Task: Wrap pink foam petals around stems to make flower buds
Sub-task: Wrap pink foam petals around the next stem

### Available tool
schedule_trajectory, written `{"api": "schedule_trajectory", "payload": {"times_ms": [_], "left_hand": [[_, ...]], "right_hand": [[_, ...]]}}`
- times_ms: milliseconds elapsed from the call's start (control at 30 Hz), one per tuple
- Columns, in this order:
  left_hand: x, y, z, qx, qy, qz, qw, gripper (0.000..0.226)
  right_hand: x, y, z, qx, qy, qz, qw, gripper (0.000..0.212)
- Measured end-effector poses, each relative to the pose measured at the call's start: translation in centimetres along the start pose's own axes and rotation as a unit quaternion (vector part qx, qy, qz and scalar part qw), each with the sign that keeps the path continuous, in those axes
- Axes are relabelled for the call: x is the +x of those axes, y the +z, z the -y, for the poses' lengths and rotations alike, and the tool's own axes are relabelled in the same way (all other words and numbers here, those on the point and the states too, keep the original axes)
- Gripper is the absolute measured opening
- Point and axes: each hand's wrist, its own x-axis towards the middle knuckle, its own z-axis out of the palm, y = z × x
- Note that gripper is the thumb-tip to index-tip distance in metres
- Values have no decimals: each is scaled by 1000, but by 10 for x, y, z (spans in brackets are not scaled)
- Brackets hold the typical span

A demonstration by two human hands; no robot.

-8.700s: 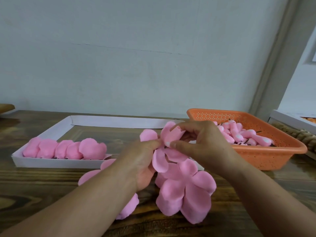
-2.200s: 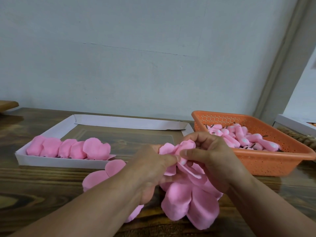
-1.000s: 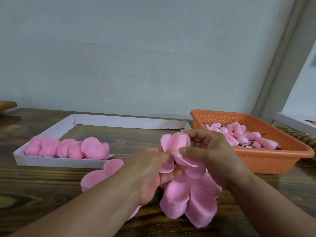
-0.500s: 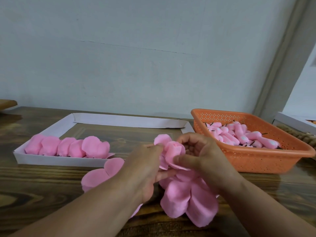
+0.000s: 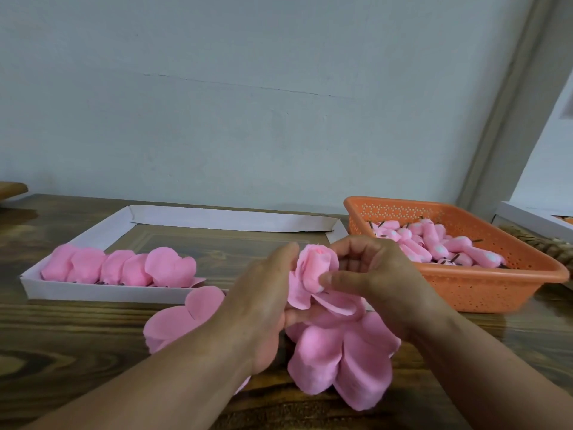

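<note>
Pink bud [image 5: 316, 268], petals apparently half-wrapped

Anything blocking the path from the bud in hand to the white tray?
Nothing visible. The bud, held by both hands, sits just right of the white tray; the open tray floor beside the finished row of flowers is bare.

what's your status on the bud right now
Left hand and right hand both pinching the bud, petal curled round it. Loose petals hang below. Nothing in the way.

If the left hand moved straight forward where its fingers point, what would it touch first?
Probably the far wall of the white cardboard tray; the left hand points away past the rolled pink foam bud. Depth is unclear.
</note>
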Motion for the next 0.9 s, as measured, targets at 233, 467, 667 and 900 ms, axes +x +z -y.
{"api": "schedule_trajectory", "payload": {"times_ms": [233,467,667,900], "left_hand": [[5,-3,0,-19,-23,-2,1000,30],[1,-7,-1,6,2,67,998,34],[2,-6,2,-16,-14,69,997,25],[2,-6,6,-16,-38,65,997,29]], "right_hand": [[-3,1,4,-31,-22,-2,999,22],[-2,4,4,-26,-17,-7,999,32],[-5,3,5,-46,23,-2,999,22],[-5,4,6,-80,25,9,996,12]]}}
